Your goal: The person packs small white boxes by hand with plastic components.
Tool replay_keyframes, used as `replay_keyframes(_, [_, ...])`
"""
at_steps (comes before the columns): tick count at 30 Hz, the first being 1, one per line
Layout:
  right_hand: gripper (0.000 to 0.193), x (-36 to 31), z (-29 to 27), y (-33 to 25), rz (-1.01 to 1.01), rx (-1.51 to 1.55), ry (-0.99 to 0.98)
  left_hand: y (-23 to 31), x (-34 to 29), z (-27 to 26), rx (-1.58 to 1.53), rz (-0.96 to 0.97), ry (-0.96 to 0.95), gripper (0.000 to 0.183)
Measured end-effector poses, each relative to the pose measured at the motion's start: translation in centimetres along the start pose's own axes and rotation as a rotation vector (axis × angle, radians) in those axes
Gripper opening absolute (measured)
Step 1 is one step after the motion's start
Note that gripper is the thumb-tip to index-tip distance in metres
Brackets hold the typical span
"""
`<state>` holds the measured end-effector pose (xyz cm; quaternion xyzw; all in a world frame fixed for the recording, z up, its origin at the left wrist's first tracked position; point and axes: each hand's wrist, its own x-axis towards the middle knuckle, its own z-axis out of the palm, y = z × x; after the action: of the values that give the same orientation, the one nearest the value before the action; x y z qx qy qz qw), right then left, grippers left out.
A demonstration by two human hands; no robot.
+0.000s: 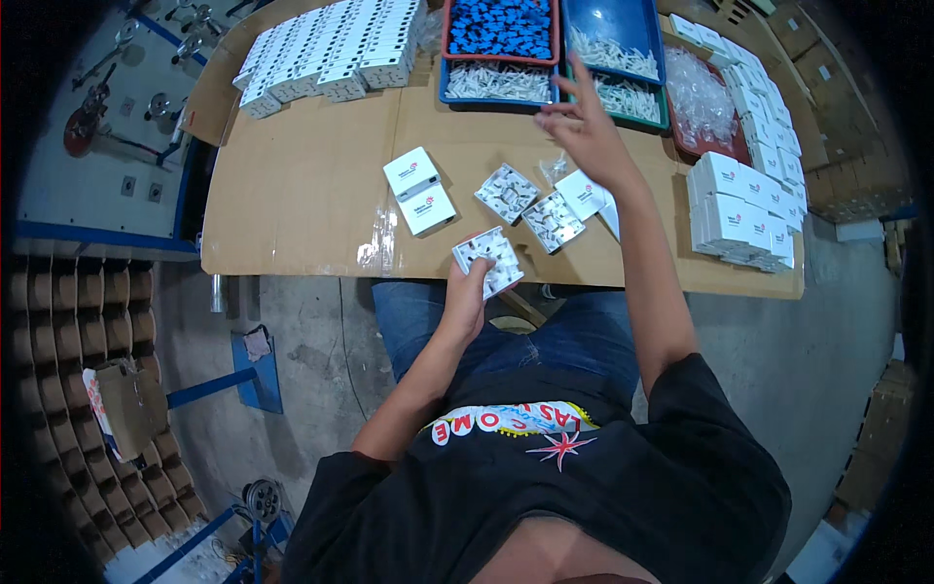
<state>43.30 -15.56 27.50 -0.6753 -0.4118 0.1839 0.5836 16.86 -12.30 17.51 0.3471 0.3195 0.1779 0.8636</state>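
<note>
My left hand grips a small white box with grey pictures on it, at the near edge of the table. Fingers spread, my right hand is raised over the far side, by the trays, and nothing shows in it. Just beyond its fingertips are a blue tray and a green tray, both with small white plastic pieces. Two similar picture-printed boxes lie between my hands, beside a plain white box and a small clear bag.
Two white boxes lie left of centre on the cardboard-covered table. Box stacks stand at far left and right. A red tray of blue pieces sits on another blue tray. Clear bags fill a tray.
</note>
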Motion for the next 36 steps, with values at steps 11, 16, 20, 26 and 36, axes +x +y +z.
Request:
replay_keyframes(11, [0.08, -13.7, 2.8, 1.8, 0.051, -0.275, -0.423, 1.5, 2.4, 0.3, 0.29, -0.059, 0.016, 0.05])
replay_keyframes(16, [0.079, -16.6, -1.6, 5.5, 0.097, -0.617, -0.126, 7.7, 8.8, -6.3, 0.925, 0.673, 0.19, 0.087])
replay_keyframes(20, [0.077, -18.5, -3.3, 7.6, 0.171, -0.657, -0.015, 12.4, 13.5, -11.5, 1.606, 0.661, 0.21, 0.102])
replay_keyframes(26, [0.076, -18.1, -2.9, 9.6, 0.106, -0.705, 0.142, 12.8, 15.6, -13.9, 1.294, 0.342, 0.059, 0.092])
replay_keyframes(36, [0.052, -13.1, 4.9, 1.6, 0.213, -0.129, 0.075, 11.1, 4.0, -1.7, 1.299, 0.853, -0.033, 0.092])
